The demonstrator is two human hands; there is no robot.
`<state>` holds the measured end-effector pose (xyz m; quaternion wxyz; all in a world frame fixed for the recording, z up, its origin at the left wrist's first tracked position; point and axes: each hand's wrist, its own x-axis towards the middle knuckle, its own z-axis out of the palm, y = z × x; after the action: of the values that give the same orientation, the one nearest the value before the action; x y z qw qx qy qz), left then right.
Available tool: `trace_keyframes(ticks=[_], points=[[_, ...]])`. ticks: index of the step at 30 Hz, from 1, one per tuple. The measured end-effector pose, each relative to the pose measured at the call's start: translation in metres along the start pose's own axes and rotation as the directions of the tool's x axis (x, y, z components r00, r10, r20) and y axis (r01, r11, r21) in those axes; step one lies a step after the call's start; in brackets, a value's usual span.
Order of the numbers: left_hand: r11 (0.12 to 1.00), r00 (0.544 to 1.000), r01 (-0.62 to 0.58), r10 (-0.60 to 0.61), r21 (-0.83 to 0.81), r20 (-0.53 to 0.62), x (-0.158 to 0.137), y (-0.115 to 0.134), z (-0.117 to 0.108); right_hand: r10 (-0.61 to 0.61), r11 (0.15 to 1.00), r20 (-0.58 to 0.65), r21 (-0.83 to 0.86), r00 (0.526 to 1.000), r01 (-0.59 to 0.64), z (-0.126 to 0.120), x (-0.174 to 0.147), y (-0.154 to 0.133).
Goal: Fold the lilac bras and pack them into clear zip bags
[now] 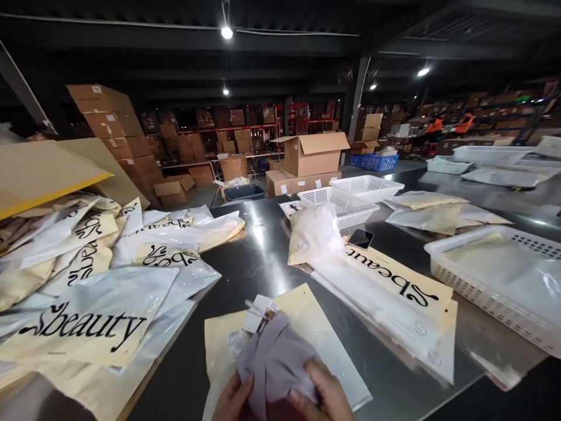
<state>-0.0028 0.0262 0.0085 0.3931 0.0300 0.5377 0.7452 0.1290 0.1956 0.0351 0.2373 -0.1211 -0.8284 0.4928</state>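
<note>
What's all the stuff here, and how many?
Cloth: one, greyish purple, in both hands
Flat bag: one, cream and white, under cloth
Printed bags: many, cream and white, left and right
Puffy bag: one, whitish, beyond cloth
Phone: one, black, beside puffy bag
Baskets: several, white, right half
Crate: at least one, blue, beyond table
Bin: one, dark, beyond table
Boxes: many, brown, mostly background
Shelves: several, red or blue, background
Lights: several, white, overhead
People: two, orange tops, back right
Table: at least one, dark, foreground
Left hand: one, bare, on cloth
Right hand: one, bare, on cloth

Small bright ceiling lamps (227, 33) in deep gloom, white glare on the dark tabletop (245, 263), stretched edges
</note>
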Motion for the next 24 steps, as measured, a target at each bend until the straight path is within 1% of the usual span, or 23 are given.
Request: trace_keyframes(ticks=[1,2,3,5,6,7,8,9,10,11,12,13,14,15,16,17,19,21,22,24], points=[[0.998,1.0,0.011,-0.012,-0.061,-0.016,0.001,0.0,0.005,0.106,0.987,-0.009,0.124,0.994,-0.104,-0.004,0.005,-0.013],[0.992,0.999,0.015,-0.019,-0.127,-0.032,0.0,0.001,0.011,0.182,0.952,0.001,0.251,0.983,-0.176,-0.007,0.01,-0.027],[0.981,0.998,0.013,-0.024,-0.193,-0.051,-0.001,0.006,0.019,0.231,0.902,0.018,0.37,0.973,-0.222,-0.01,0.016,-0.039],[0.965,0.995,-0.015,-0.012,-0.263,-0.1,-0.005,0.022,0.035,0.3,0.773,-0.004,0.587,0.954,-0.24,-0.016,0.027,-0.057],[0.963,0.989,-0.049,0.01,-0.265,-0.148,-0.009,0.033,0.041,0.343,0.695,-0.042,0.684,0.938,-0.223,-0.02,0.032,-0.064],[0.962,0.976,-0.094,0.038,-0.255,-0.216,-0.014,0.046,0.044,0.4,0.613,-0.092,0.766,0.912,-0.192,-0.025,0.036,-0.068],[0.96,0.955,-0.139,0.066,-0.241,-0.29,-0.018,0.061,0.044,0.463,0.54,-0.154,0.83,0.873,-0.141,-0.032,0.04,-0.071],[0.956,0.927,-0.183,0.091,-0.228,-0.365,-0.023,0.075,0.041,0.521,0.486,-0.223,0.871,0.824,-0.072,-0.04,0.043,-0.072],[0.946,0.892,-0.24,0.127,-0.217,-0.433,-0.028,0.088,0.035,0.56,0.463,-0.307,0.886,0.769,0.017,-0.049,0.045,-0.071],[0.933,0.856,-0.298,0.168,-0.201,-0.49,-0.033,0.099,0.027,0.574,0.468,-0.389,0.878,0.721,0.101,-0.057,0.046,-0.068],[0.917,0.813,-0.36,0.216,-0.175,-0.54,-0.036,0.107,0.017,0.568,0.491,-0.459,0.855,0.683,0.166,-0.065,0.046,-0.063],[0.905,0.776,-0.4,0.251,-0.144,-0.578,-0.04,0.111,0.007,0.555,0.521,-0.513,0.828,0.655,0.206,-0.071,0.045,-0.056],[0.904,0.75,-0.412,0.265,-0.115,-0.606,-0.043,0.11,-0.004,0.549,0.55,-0.544,0.807,0.634,0.215,-0.075,0.042,-0.048],[0.912,0.734,-0.399,0.258,-0.093,-0.628,-0.046,0.106,-0.013,0.558,0.573,-0.552,0.796,0.62,0.193,-0.076,0.037,-0.039],[0.931,0.728,-0.355,0.221,-0.081,-0.648,-0.05,0.098,-0.022,0.582,0.589,-0.546,0.794,0.603,0.151,-0.075,0.03,-0.03],[0.956,0.727,-0.282,0.158,-0.081,-0.669,-0.054,0.087,-0.029,0.618,0.59,-0.526,0.801,0.584,0.098,-0.073,0.022,-0.022],[0.988,0.706,-0.134,0.04,-0.077,-0.708,-0.062,0.064,-0.04,0.703,0.558,-0.467,0.83,0.537,-0.009,-0.067,0.003,-0.007],[0.997,0.678,-0.035,-0.025,-0.067,-0.734,-0.069,0.045,-0.048,0.774,0.504,-0.398,0.858,0.493,-0.098,-0.063,-0.014,0.004],[0.998,0.67,-0.014,-0.031,-0.054,-0.741,-0.071,0.039,-0.052,0.797,0.485,-0.374,0.864,0.475,-0.133,-0.063,-0.02,0.008],[0.999,0.672,0.0,0.025,0.034,-0.74,-0.073,0.034,-0.058,0.826,0.451,-0.342,0.878,0.449,-0.161,-0.065,-0.026,0.013]])
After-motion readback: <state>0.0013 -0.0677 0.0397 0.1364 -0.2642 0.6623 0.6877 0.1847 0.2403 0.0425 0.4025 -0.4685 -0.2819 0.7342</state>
